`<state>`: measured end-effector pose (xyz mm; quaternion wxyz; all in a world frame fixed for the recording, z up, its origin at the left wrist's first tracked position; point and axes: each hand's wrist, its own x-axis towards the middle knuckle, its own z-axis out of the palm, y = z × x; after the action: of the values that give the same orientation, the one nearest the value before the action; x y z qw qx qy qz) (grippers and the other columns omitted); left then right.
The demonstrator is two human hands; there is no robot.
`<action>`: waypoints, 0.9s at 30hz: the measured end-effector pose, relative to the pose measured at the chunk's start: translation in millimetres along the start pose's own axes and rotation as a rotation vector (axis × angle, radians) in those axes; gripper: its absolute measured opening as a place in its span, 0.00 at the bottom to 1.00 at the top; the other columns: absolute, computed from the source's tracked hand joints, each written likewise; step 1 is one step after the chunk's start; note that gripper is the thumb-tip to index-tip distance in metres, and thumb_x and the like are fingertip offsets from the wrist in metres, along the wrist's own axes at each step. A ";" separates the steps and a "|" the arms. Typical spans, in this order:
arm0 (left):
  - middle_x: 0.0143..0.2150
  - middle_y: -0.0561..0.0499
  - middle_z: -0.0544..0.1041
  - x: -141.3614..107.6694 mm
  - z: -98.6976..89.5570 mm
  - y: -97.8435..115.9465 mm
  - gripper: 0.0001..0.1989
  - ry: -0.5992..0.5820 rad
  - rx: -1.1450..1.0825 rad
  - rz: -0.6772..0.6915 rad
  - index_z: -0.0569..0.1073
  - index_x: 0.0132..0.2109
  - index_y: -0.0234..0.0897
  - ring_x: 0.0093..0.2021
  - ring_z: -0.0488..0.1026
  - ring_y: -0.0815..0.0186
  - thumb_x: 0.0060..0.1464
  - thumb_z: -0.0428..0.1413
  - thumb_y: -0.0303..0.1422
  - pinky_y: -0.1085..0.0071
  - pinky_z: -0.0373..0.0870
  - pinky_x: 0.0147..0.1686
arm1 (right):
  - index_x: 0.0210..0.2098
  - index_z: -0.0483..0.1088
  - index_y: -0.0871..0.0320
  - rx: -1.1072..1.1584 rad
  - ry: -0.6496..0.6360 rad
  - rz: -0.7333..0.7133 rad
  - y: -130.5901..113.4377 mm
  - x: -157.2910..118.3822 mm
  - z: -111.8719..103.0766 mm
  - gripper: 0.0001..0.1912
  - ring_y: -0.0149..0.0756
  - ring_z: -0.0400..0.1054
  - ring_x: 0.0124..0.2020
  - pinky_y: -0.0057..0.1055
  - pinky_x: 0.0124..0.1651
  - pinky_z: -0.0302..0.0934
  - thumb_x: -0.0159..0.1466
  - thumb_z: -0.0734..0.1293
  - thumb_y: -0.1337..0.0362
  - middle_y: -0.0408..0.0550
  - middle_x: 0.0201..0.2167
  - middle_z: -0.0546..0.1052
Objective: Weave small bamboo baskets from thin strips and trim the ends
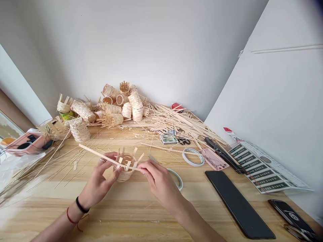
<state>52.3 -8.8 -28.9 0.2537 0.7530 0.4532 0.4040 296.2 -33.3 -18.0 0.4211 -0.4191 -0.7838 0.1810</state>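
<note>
A small woven basket (pixel 124 175) with upright strip ends round its rim stands on the wooden table in front of me. My left hand (pixel 102 178) grips its left side, thumb at the front and fingers behind. One long pale strip (pixel 94 152) crosses the basket's front rim and sticks out to the upper left. Its right end is pinched between the thumb and fingers of my right hand (pixel 157 176), at the basket's right side. Scissors (pixel 178 179) lie partly hidden behind my right hand.
Finished baskets (pixel 135 104) and loose strips (pixel 176 121) are heaped along the wall. To the right lie a tape roll (pixel 193 157), a black phone (pixel 238 203), a stapler-like tool (pixel 223 154) and blade packaging (pixel 262 164). A pink box (pixel 27 144) sits far left.
</note>
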 end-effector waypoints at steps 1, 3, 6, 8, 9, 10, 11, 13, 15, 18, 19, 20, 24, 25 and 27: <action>0.61 0.45 0.76 -0.6 0.3 -0.4 0.11 0.013 0.033 0.007 0.82 0.48 0.45 0.64 0.71 0.50 0.66 0.57 0.41 0.53 0.66 0.65 | 0.42 0.70 0.54 0.008 0.003 0.000 -0.3 0.0 0.7 0.12 0.35 0.71 0.35 0.28 0.38 0.61 0.73 0.59 0.75 0.45 0.36 0.77; 0.62 0.45 0.77 -1.4 1.1 -0.1 0.12 0.026 0.085 0.028 0.82 0.51 0.46 0.64 0.71 0.51 0.67 0.57 0.40 0.54 0.68 0.64 | 0.42 0.69 0.54 0.025 0.003 -0.001 -1.0 -0.1 2.3 0.12 0.35 0.71 0.35 0.28 0.38 0.61 0.73 0.59 0.75 0.45 0.36 0.76; 0.62 0.45 0.79 -2.1 2.2 2.6 0.13 0.041 0.139 0.077 0.81 0.55 0.45 0.64 0.73 0.53 0.68 0.55 0.38 0.56 0.71 0.62 | 0.41 0.68 0.54 0.033 -0.010 0.004 -2.3 -0.6 5.0 0.11 0.35 0.70 0.34 0.28 0.37 0.60 0.73 0.58 0.75 0.45 0.35 0.75; 0.59 0.44 0.80 -2.4 2.5 4.5 0.13 0.071 0.176 0.114 0.82 0.53 0.43 0.60 0.76 0.53 0.68 0.56 0.38 0.57 0.74 0.59 | 0.41 0.67 0.54 0.039 -0.024 0.012 -3.2 -1.3 6.7 0.11 0.34 0.69 0.33 0.28 0.36 0.59 0.73 0.58 0.75 0.44 0.35 0.75; 0.58 0.43 0.81 -2.5 2.5 5.2 0.12 0.094 0.195 0.133 0.82 0.51 0.42 0.58 0.78 0.52 0.67 0.57 0.38 0.57 0.75 0.57 | 0.41 0.67 0.54 0.045 -0.033 0.016 -3.6 -1.6 7.4 0.11 0.34 0.69 0.33 0.28 0.36 0.59 0.73 0.58 0.75 0.44 0.35 0.75; 0.57 0.42 0.81 -2.7 2.4 5.7 0.12 0.116 0.213 0.152 0.83 0.50 0.41 0.56 0.79 0.52 0.67 0.57 0.38 0.58 0.77 0.55 | 0.41 0.67 0.54 0.052 -0.041 0.017 -4.1 -1.8 8.1 0.11 0.34 0.68 0.33 0.28 0.36 0.59 0.73 0.58 0.75 0.44 0.35 0.75; 0.56 0.42 0.81 -2.7 2.2 6.0 0.12 0.135 0.230 0.169 0.83 0.49 0.40 0.54 0.80 0.53 0.66 0.57 0.38 0.58 0.78 0.53 | 0.41 0.67 0.54 0.057 -0.046 0.017 -4.6 -2.0 8.7 0.11 0.34 0.68 0.33 0.28 0.35 0.59 0.73 0.58 0.75 0.44 0.35 0.75; 0.55 0.41 0.82 -2.6 1.9 6.6 0.12 0.160 0.260 0.202 0.84 0.48 0.40 0.53 0.81 0.53 0.66 0.57 0.37 0.59 0.78 0.51 | 0.41 0.67 0.54 0.060 -0.049 0.016 -5.5 -2.2 9.7 0.11 0.34 0.68 0.33 0.28 0.35 0.59 0.73 0.58 0.75 0.44 0.34 0.75; 0.55 0.41 0.82 -2.2 2.0 7.7 0.12 0.167 0.280 0.220 0.84 0.49 0.39 0.53 0.81 0.53 0.67 0.56 0.36 0.59 0.79 0.52 | 0.41 0.67 0.54 0.059 -0.045 0.015 -6.3 -2.2 10.3 0.10 0.35 0.69 0.33 0.28 0.35 0.59 0.73 0.59 0.75 0.44 0.34 0.75; 0.54 0.41 0.83 -1.7 3.0 10.2 0.12 0.166 0.288 0.218 0.83 0.49 0.39 0.53 0.81 0.53 0.67 0.55 0.36 0.59 0.80 0.52 | 0.41 0.67 0.54 0.067 -0.045 0.019 -7.1 -2.3 11.0 0.10 0.35 0.70 0.33 0.28 0.36 0.59 0.73 0.59 0.74 0.45 0.35 0.75; 0.54 0.41 0.83 -1.8 3.6 11.1 0.13 0.166 0.289 0.206 0.83 0.49 0.39 0.53 0.81 0.52 0.68 0.55 0.36 0.59 0.80 0.51 | 0.41 0.67 0.54 0.068 -0.044 0.019 -7.4 -2.4 11.3 0.10 0.35 0.70 0.34 0.28 0.36 0.59 0.73 0.59 0.74 0.45 0.35 0.75; 0.54 0.41 0.83 -2.0 4.3 11.9 0.13 0.169 0.290 0.193 0.83 0.49 0.39 0.53 0.81 0.52 0.68 0.54 0.36 0.58 0.80 0.51 | 0.41 0.67 0.54 0.067 -0.042 0.018 -7.7 -2.6 11.8 0.09 0.35 0.70 0.34 0.29 0.36 0.59 0.74 0.59 0.73 0.45 0.35 0.76; 0.54 0.41 0.83 -3.3 5.7 14.2 0.15 0.171 0.277 0.143 0.81 0.51 0.39 0.52 0.81 0.51 0.69 0.52 0.36 0.56 0.81 0.51 | 0.40 0.67 0.54 0.063 -0.035 0.001 -9.9 -3.5 14.4 0.09 0.35 0.70 0.33 0.29 0.36 0.60 0.73 0.59 0.73 0.45 0.34 0.75; 0.55 0.41 0.82 -3.4 5.4 14.4 0.15 0.164 0.265 0.131 0.81 0.51 0.39 0.52 0.81 0.51 0.69 0.52 0.36 0.55 0.80 0.52 | 0.41 0.67 0.55 0.062 -0.034 -0.003 -10.5 -3.6 14.7 0.09 0.35 0.70 0.33 0.29 0.36 0.61 0.73 0.59 0.73 0.45 0.34 0.76; 0.55 0.42 0.82 -3.0 3.9 14.3 0.14 0.134 0.231 0.111 0.81 0.51 0.40 0.53 0.80 0.51 0.69 0.51 0.37 0.54 0.79 0.54 | 0.41 0.68 0.55 0.056 -0.032 -0.002 -11.4 -3.7 14.5 0.09 0.35 0.71 0.33 0.29 0.36 0.61 0.73 0.59 0.73 0.45 0.34 0.76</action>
<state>61.7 -18.1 -21.5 0.1117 0.7723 0.4704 0.4121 279.7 -41.9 -21.1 0.4202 -0.4036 -0.7854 0.2092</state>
